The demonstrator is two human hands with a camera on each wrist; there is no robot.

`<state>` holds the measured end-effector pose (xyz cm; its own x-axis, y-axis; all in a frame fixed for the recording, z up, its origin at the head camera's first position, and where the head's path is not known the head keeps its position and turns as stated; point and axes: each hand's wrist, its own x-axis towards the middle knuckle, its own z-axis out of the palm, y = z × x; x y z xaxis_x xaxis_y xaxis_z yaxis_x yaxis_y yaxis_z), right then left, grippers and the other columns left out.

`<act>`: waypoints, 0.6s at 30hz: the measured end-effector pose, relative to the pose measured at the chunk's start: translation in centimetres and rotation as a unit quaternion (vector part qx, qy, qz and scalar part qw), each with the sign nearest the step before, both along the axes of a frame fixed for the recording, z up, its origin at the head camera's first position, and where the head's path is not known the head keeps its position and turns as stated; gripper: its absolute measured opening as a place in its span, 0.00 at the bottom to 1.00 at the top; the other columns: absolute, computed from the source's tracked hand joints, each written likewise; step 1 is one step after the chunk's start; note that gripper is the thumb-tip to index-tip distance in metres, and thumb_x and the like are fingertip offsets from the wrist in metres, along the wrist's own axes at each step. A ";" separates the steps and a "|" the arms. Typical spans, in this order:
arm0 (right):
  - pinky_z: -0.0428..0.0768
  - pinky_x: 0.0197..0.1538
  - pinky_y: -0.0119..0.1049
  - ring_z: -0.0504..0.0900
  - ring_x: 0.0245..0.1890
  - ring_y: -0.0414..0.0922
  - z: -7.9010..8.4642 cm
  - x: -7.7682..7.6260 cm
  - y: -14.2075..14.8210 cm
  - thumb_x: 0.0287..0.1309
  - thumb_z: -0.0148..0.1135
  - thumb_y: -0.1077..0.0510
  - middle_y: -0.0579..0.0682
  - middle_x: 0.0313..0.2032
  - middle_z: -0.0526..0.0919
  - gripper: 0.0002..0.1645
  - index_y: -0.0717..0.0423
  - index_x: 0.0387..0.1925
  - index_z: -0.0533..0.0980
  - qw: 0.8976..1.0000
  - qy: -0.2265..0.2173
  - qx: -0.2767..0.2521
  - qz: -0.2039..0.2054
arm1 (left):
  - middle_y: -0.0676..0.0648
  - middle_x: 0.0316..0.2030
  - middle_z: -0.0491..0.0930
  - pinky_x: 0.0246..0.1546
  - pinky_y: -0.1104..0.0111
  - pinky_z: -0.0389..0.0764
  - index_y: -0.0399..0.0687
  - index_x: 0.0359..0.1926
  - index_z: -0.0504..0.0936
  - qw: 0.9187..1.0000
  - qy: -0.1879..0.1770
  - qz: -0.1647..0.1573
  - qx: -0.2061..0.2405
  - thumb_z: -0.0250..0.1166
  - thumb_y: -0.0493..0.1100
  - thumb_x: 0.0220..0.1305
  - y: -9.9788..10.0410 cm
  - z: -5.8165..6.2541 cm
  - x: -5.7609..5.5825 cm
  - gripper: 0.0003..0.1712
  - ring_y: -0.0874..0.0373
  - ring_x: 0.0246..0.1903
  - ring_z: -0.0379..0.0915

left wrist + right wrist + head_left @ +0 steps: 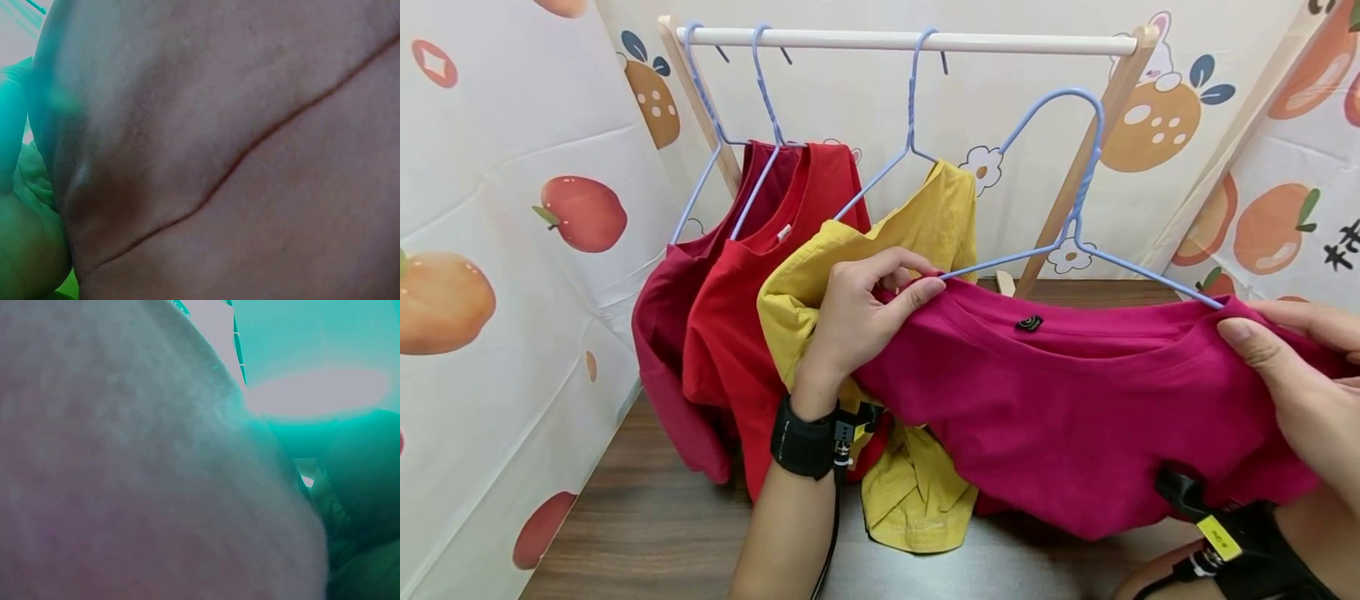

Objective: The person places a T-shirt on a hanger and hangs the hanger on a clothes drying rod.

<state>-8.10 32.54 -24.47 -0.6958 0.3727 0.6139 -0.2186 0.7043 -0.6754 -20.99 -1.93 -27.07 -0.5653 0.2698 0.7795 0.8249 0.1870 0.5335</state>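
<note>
A magenta T-shirt (pixel 1075 417) with a small black neck label hangs on a light blue hanger (pixel 1081 200), whose hook is off the rail and in front of it. My left hand (pixel 861 308) pinches the shirt's shoulder at the hanger's left arm, thumb on the front of the cloth. At the opposite shoulder my right hand (pixel 1300 383) grips the cloth with its thumb in front, partly cut off by the frame's edge. Both wrist views are mostly filled by skin close to the lens.
A white rail (pixel 887 39) on wooden posts carries a dark red shirt (pixel 673 333), a red shirt (pixel 730 317) and a yellow shirt (pixel 917 217) on blue hangers. The yellow one is right behind my left hand. Below is a dark wooden table (pixel 640 517); fruit-patterned cloth (pixel 490 150) surrounds it.
</note>
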 end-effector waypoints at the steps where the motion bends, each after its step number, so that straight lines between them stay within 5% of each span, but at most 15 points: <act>1: 0.73 0.32 0.11 0.79 0.28 0.22 -0.1 0.0 0.2 0.59 0.71 0.66 0.24 0.38 0.83 0.16 0.61 0.50 0.86 1.000 -0.001 -0.001 -0.012 | 0.52 0.19 0.77 0.25 0.70 0.68 0.44 0.38 0.88 1.000 -0.003 0.001 0.000 0.75 0.41 0.61 -0.1 0.0 0.0 0.07 0.64 0.22 0.69; 10: 0.73 0.30 0.13 0.77 0.32 0.28 0.2 -0.1 -0.4 0.62 0.70 0.61 0.27 0.39 0.82 0.17 0.52 0.53 0.86 0.995 -0.036 -0.076 -0.056 | 0.53 0.19 0.76 0.27 0.70 0.68 0.47 0.35 0.88 0.998 -0.030 0.041 -0.026 0.74 0.46 0.63 -0.5 0.1 0.0 0.07 0.64 0.23 0.68; 13: 0.72 0.29 0.13 0.77 0.28 0.26 0.3 -0.1 -0.6 0.60 0.72 0.62 0.25 0.34 0.83 0.14 0.53 0.48 0.87 0.997 -0.023 -0.058 -0.046 | 0.53 0.21 0.76 0.28 0.70 0.67 0.50 0.31 0.88 0.996 -0.032 0.076 -0.043 0.73 0.49 0.63 -0.5 0.1 0.1 0.09 0.64 0.24 0.68; 18: 0.72 0.27 0.12 0.77 0.22 0.21 0.5 0.0 -0.2 0.59 0.71 0.66 0.22 0.29 0.82 0.16 0.39 0.38 0.85 0.999 -0.020 -0.025 -0.013 | 0.52 0.22 0.75 0.29 0.68 0.66 0.51 0.28 0.85 0.991 -0.019 0.118 -0.056 0.72 0.50 0.63 -0.6 0.2 0.3 0.11 0.62 0.26 0.67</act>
